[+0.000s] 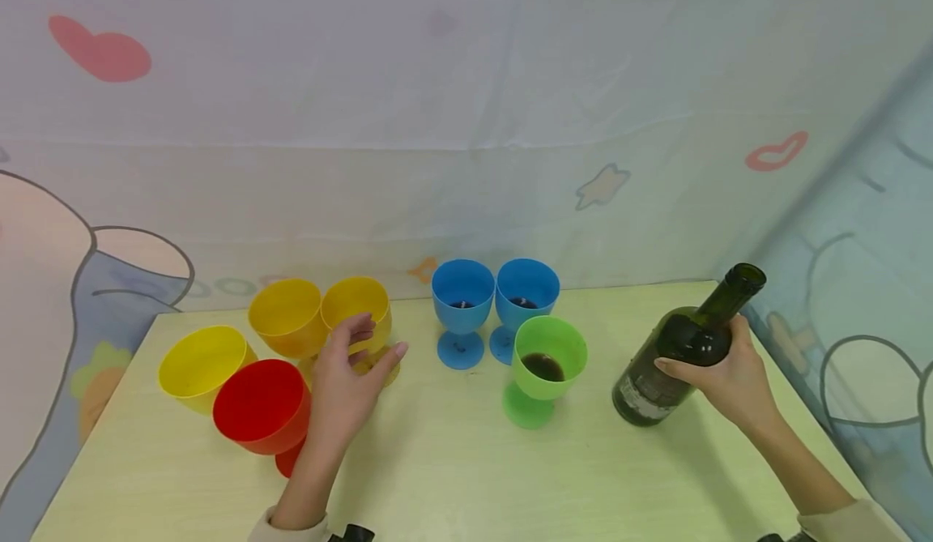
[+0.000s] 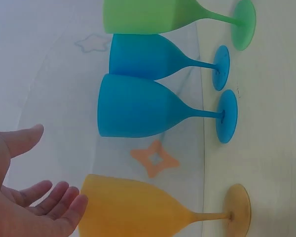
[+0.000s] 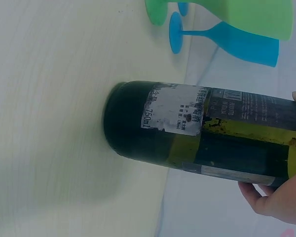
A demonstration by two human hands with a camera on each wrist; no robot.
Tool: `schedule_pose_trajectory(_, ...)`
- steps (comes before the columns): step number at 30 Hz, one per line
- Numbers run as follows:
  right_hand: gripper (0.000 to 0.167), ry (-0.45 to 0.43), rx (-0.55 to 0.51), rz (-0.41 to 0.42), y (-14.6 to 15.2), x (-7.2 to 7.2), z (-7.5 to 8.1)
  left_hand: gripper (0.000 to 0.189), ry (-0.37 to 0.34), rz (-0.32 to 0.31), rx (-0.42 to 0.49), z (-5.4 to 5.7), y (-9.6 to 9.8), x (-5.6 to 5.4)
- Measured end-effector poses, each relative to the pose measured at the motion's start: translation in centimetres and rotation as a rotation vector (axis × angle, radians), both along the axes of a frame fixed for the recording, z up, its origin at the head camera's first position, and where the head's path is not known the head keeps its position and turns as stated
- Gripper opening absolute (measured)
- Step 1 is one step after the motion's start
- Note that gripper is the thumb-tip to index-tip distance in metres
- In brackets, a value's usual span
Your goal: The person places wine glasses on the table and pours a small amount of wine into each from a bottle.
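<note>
My right hand (image 1: 736, 384) grips a dark green wine bottle (image 1: 645, 368) around its upper body. The bottle leans with its uncapped neck to the right, its base at or close over the table. Its worn label (image 3: 175, 108) shows in the right wrist view. My left hand (image 1: 341, 400) hovers with loosely bent fingers and holds nothing. Its fingertips are right by the rim of an orange-yellow goblet (image 2: 133, 205). A green goblet (image 1: 550, 378) with dark liquid stands left of the bottle. Behind it, two blue goblets (image 1: 462, 315) also contain dark liquid.
Left of my left hand stand a red goblet (image 1: 270, 437), a lighter yellow goblet (image 1: 200, 380) and another orange-yellow goblet (image 1: 287, 327), close together. The pale wooden table (image 1: 466, 477) ends at a printed cloth backdrop (image 1: 466, 72), with more cloth at the right.
</note>
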State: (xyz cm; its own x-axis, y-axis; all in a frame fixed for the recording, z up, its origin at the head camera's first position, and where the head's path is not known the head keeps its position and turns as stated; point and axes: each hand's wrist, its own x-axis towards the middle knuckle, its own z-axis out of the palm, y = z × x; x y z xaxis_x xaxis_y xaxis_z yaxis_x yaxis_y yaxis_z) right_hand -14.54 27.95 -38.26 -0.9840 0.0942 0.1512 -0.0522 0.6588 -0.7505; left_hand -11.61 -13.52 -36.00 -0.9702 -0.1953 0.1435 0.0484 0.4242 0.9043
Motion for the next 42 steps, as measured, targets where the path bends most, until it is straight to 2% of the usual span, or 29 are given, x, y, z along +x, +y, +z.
schedule_pose_trajectory(9, 0.089, -0.004, 0.013, 0.004, 0.1, 0.0, 0.1, 0.067, 0.055, 0.099, -0.038, 0.1, -0.4, 0.7)
schedule_pose_trajectory(14, 0.087, -0.005, 0.009, 0.004, 0.1, 0.1, 0.1, 0.074, 0.04, 0.149, -0.042, -0.1, -0.5, 0.5)
schedule_pose_trajectory(32, 0.088, -0.01, 0.016, 0.017, 0.1, 0.1, 0.2, 0.086, -0.027, 0.15, -0.05, -1.9, -1.1, -2.1)
schedule_pose_trajectory(37, 0.089, -0.017, 0.01, 0.019, 0.1, 0.0, 0.1, 0.088, -0.008, 0.165, -0.044, -2.4, -0.8, -2.8)
schedule_pose_trajectory(42, 0.09, -0.015, 0.005, 0.024, 0.0, 0.0, 0.1, 0.092, -0.027, 0.2, -0.047, -2.8, -0.5, -3.7)
